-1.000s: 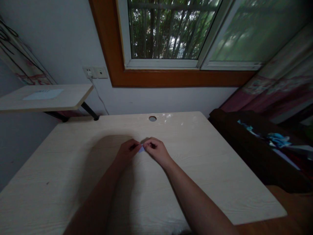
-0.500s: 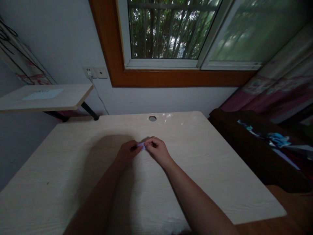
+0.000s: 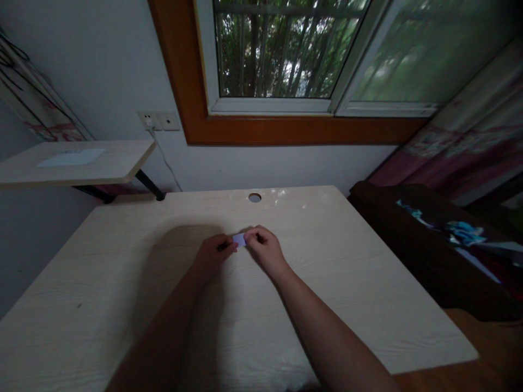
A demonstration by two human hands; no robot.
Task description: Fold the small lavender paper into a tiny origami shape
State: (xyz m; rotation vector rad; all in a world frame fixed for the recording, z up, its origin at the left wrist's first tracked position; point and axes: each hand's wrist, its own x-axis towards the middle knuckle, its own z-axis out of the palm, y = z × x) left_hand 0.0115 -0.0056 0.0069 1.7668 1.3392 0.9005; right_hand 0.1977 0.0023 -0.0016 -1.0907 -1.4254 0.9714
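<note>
A small, flat lilac piece of paper (image 3: 239, 239) shows between my two hands, over the middle of the pale wooden desk (image 3: 347, 261). My left hand (image 3: 213, 252) pinches its left end between thumb and fingers. At the other end, my right hand (image 3: 265, 247) grips it with thumb and forefinger, the rest of the fingers curled. Both ends of the piece are covered by fingertips, so its full outline is hidden.
Behind my hands is a round cable hole (image 3: 255, 197) in the desk. A raised shelf (image 3: 122, 163) on black posts carries a white sheet (image 3: 71, 157) at the left. A wall socket (image 3: 158, 121) holds a white cord. Dark furniture with cloth (image 3: 466, 233) stands at the right.
My right hand has shifted slightly to the right, and more of the lilac paper now shows between the hands. My left hand has barely moved.
</note>
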